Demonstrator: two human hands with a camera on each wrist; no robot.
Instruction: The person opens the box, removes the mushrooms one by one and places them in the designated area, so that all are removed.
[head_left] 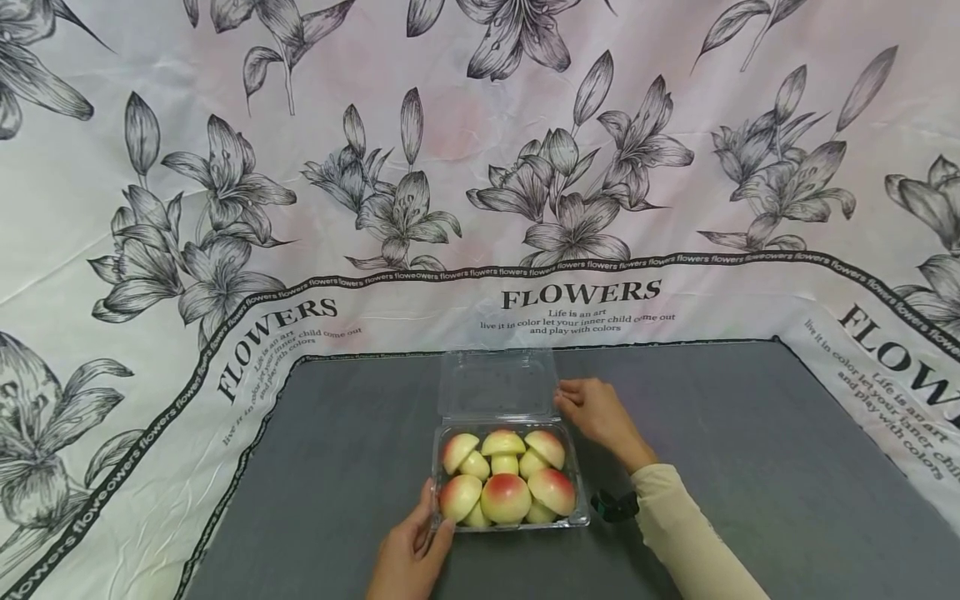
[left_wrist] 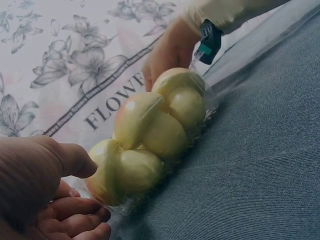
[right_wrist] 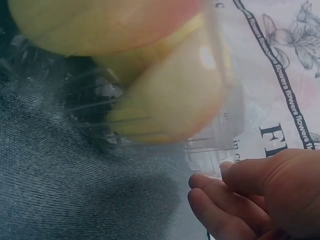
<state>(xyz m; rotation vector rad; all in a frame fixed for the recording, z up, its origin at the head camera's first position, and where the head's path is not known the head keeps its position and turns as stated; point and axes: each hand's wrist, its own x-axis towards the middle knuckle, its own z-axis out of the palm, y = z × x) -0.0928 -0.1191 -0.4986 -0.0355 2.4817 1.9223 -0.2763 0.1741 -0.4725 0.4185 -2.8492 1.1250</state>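
Right fingers (right_wrist: 245,176) pinch thin clear plastic lid (head_left: 495,387); left fingers (left_wrist: 75,160) grip see-through tray (head_left: 525,527); glossy, round-capped mushroom shapes (head_left: 505,496) inside.

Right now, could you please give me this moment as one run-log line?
left hand: grips near left corner of box | right hand: pinches right edge of lid | lid: open | contents: six mushrooms

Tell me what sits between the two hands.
In the head view, an open clear box of mushroom-shaped pieces lies between the left hand and the right hand.

Open clear box (head_left: 525,527), six mushrooms (head_left: 506,497) inside
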